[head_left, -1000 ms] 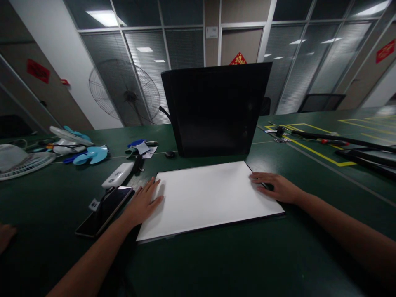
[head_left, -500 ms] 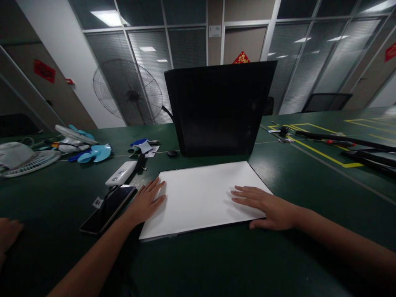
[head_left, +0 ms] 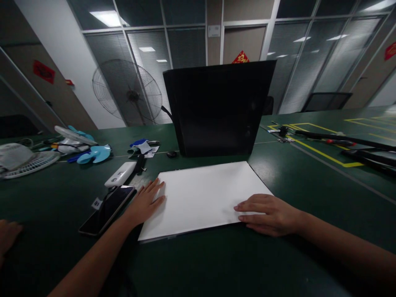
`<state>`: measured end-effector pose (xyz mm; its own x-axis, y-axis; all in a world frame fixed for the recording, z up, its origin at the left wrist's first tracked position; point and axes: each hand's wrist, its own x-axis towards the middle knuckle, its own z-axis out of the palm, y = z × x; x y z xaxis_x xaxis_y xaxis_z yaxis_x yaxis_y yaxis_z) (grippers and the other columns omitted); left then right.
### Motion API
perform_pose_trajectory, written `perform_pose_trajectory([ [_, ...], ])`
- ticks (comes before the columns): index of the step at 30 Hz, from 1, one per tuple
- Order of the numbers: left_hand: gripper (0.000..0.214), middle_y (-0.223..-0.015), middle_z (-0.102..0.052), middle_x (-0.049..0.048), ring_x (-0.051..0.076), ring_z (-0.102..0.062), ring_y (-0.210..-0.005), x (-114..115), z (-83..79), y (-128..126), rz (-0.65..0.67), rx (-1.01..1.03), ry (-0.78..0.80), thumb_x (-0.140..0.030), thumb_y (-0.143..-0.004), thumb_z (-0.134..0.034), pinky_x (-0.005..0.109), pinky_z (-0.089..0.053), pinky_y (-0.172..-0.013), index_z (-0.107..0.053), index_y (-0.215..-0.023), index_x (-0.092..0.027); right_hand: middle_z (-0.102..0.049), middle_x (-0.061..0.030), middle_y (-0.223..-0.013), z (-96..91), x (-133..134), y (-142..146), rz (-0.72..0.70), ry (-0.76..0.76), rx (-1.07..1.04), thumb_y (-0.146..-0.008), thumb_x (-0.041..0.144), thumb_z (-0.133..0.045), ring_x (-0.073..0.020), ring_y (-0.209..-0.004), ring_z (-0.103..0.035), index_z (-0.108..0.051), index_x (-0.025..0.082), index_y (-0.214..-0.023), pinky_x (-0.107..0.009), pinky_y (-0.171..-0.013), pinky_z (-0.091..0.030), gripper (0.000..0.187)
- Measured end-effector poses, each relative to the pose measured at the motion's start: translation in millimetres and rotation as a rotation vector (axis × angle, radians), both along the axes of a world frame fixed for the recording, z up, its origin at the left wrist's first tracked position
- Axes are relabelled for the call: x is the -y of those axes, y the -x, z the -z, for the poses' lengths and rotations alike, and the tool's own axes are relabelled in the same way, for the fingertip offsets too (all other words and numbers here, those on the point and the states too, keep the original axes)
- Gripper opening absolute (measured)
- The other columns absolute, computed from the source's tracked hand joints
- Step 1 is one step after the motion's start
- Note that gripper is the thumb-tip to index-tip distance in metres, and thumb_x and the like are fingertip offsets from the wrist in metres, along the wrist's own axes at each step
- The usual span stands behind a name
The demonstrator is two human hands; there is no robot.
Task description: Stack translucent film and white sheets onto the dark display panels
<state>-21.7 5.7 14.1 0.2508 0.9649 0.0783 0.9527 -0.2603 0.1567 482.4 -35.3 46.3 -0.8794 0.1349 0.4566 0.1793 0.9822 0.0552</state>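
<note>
A white flat panel with a thin dark edge lies on the green table in front of me. My left hand rests on its left edge, fingers spread and fingertips on the white surface. Over the near right corner is my right hand, its fingers loosely bent and pointing left; some lie above the white surface, others by the front edge. Whether they touch the panel cannot be made out. Behind the panel stands a large black screen-like panel, tilted back.
Left of the panel lie a phone and a white power bank. Farther left are fan parts with blue blades. Another person's hand is at the left edge. Black rods lie at right. A small black object sits behind.
My right hand has slid toward the near edge and its fingers have drawn in from lying flat. My left hand and the white panel look unmoved.
</note>
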Motion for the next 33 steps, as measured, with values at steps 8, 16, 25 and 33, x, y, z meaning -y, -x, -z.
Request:
perform_pose_trajectory([
  [8, 0.070, -0.175, -0.028, 0.0121, 0.037, -0.024, -0.161, -0.4, 3.2, 3.3, -0.001, 0.062, -0.005, -0.064, -0.106, -0.032, 0.062, -0.023, -0.128, -0.043, -0.163, -0.024, -0.068, -0.0162, -0.139, -10.2, 8.2, 6.5, -0.091, -0.131, -0.020, -0.099, 0.012, -0.061, -0.0212, -0.117, -0.071, -0.066, 0.011, -0.133, -0.036, -0.089, -0.065, 0.034],
  [16, 0.073, -0.170, -0.040, 0.0097, 0.031, -0.031, -0.160, -3.5, 5.8, 7.9, -0.062, 0.249, -0.006, -0.065, -0.107, -0.016, 0.059, -0.024, -0.129, -0.050, -0.158, -0.026, -0.074, -0.0184, -0.126, -20.0, 13.8, 10.7, -0.174, -0.373, -0.001, -0.096, 0.012, -0.062, -0.0278, -0.104, -0.076, -0.078, 0.009, -0.102, -0.034, -0.075, -0.069, 0.017],
  [25, 0.061, -0.160, -0.055, 0.0047, 0.029, -0.052, -0.147, -8.2, -12.0, 26.0, -0.037, 0.248, -0.012, -0.037, -0.098, -0.037, 0.046, -0.043, -0.123, -0.055, -0.154, -0.021, -0.073, -0.0212, -0.127, -25.9, 14.7, 2.1, -0.165, -0.460, 0.011, -0.097, 0.013, -0.061, -0.0342, -0.118, -0.072, -0.078, 0.008, -0.102, -0.041, -0.088, -0.070, 0.018],
  [33, 0.070, -0.163, -0.049, 0.0087, 0.034, -0.052, -0.147, -2.4, -20.6, 20.3, -0.010, 0.311, 0.018, -0.040, -0.093, -0.056, 0.055, -0.039, -0.124, -0.047, -0.160, -0.021, -0.068, -0.0202, -0.138, -38.8, 13.8, -13.4, -0.085, -0.384, -0.039, -0.096, 0.011, -0.063, -0.0364, -0.135, -0.060, -0.076, 0.009, -0.113, -0.046, -0.098, -0.066, 0.021],
])
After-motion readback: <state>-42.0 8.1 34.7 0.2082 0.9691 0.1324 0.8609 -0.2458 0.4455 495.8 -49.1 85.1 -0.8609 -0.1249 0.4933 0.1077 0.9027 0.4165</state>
